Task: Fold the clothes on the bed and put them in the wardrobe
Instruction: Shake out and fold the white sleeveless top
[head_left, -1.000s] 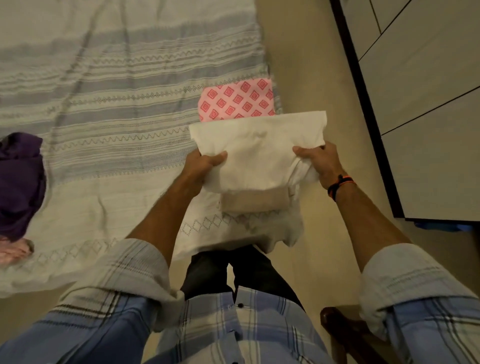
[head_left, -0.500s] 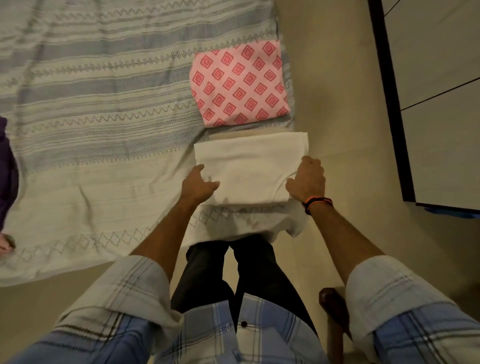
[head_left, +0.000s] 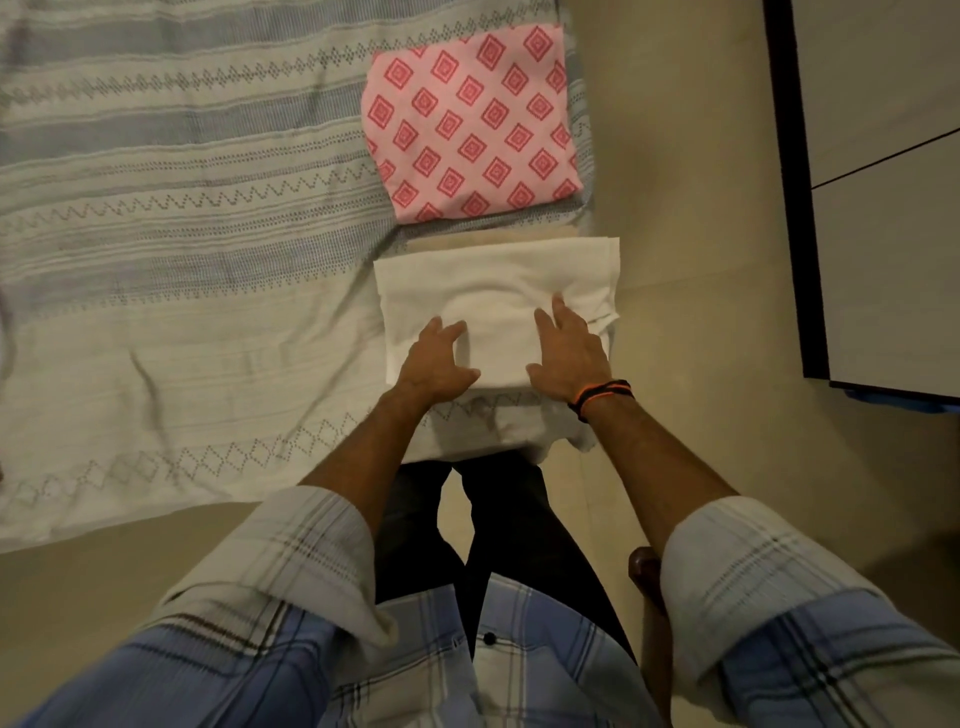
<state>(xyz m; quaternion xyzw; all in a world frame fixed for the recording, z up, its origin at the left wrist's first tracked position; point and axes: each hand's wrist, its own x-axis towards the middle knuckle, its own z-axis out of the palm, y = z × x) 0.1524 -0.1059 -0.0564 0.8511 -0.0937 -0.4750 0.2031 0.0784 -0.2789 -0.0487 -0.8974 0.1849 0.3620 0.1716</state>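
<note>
A folded white garment (head_left: 493, 291) lies flat at the bed's near right corner. My left hand (head_left: 434, 361) rests on its near left part with fingers spread. My right hand (head_left: 569, 351) presses on its near right part, fingers straight. Just beyond it lies a folded pink cloth with red diamonds (head_left: 470, 124). Both sit on the bed's striped grey-and-white cover (head_left: 182, 234).
A white wardrobe with a dark frame (head_left: 883, 182) stands to the right across a strip of beige floor (head_left: 685, 260). A dark wooden piece (head_left: 647, 571) shows near my right leg.
The white garment went from being held up in both hands to lying flat on the bed. My hands let go of its edges and now lie flat on top.
</note>
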